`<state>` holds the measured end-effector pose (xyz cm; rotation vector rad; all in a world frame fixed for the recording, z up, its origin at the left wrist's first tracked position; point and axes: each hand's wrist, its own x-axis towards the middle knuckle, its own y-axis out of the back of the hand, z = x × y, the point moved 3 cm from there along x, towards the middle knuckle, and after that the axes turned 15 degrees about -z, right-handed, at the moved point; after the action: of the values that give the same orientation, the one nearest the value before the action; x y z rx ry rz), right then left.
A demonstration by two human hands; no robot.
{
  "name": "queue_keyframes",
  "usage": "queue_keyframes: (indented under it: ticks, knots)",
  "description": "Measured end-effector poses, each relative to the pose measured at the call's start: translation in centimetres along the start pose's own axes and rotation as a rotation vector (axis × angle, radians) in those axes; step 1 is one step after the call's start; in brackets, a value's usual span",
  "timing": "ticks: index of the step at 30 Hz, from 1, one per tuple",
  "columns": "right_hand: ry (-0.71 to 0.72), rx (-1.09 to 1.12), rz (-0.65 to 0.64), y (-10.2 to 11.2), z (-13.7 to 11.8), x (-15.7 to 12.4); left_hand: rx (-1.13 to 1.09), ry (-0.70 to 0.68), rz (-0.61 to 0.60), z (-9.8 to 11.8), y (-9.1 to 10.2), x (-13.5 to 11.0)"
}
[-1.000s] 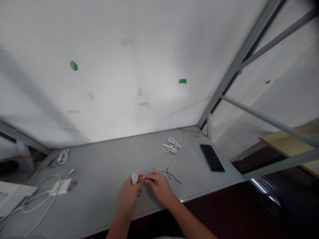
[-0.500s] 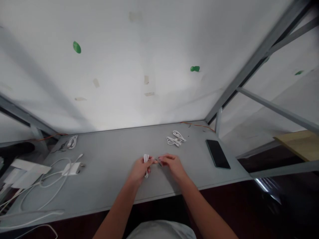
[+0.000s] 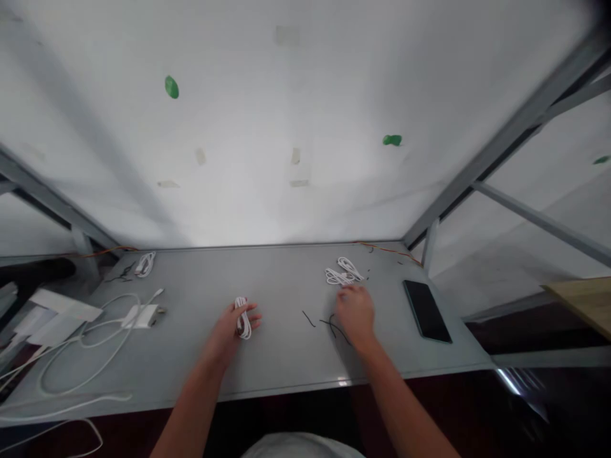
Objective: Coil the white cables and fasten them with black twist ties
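Note:
My left hand [image 3: 230,327] is closed around a coiled white cable [image 3: 243,320], held above the grey table with some fingers stretched past the coil. My right hand [image 3: 354,312] is over the table to the right, just in front of two more coiled white cables [image 3: 344,273]. Its fingers curl downward and are blurred, so whether anything is in them is unclear. Thin black twist ties [image 3: 337,327] lie beside and partly under the right hand. A single black tie [image 3: 309,319] rests between the two hands.
A dark phone [image 3: 427,310] lies at the right. On the left are a white charger [image 3: 142,316] with a looping cable, white adapters [image 3: 64,315], another coiled cable [image 3: 145,264] and more black ties [image 3: 122,274]. A white wall [image 3: 267,210] and metal frame bars [image 3: 432,245] bound the table.
My hands have moved apart: the left went left with the coiled cable, the right went right toward the two coils. Black ties now show on the table where the hands were.

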<state>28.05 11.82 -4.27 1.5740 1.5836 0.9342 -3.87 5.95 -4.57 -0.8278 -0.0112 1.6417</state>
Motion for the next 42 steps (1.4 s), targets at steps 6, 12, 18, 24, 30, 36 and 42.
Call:
queue_keyframes:
  ticks: [6, 12, 18, 24, 30, 36, 42]
  knots:
    - [0.438, -0.242, -0.324, -6.7, -7.7, -5.3, -0.175, 0.056, -0.108, -0.3, -0.8, 0.3]
    - [0.281, -0.315, -0.36, -5.4, -1.9, -3.4, -0.252, 0.015, -0.136, 0.6, -1.2, 0.1]
    - [0.458, -0.091, -0.168, -3.0, -5.0, -3.6, -0.225, -0.002, -0.287, 0.0, -2.7, -0.3]
    - [0.738, 0.333, -0.272, -2.4, -13.0, -4.8, -0.133, -0.059, -0.423, -1.0, -5.2, -0.1]
    - [0.764, 0.414, -0.397, -2.8, -13.5, -3.4, -0.038, 0.013, -0.476, -1.9, -5.6, -0.8]
    - [0.482, 0.712, -0.496, -3.3, -11.5, -1.9, 0.457, -0.05, -0.368, -0.8, -4.6, -1.8]
    - [0.286, 1.041, -0.651, -5.3, -11.4, -1.8, 0.56, -0.355, -0.272, -0.7, -4.5, -1.0]
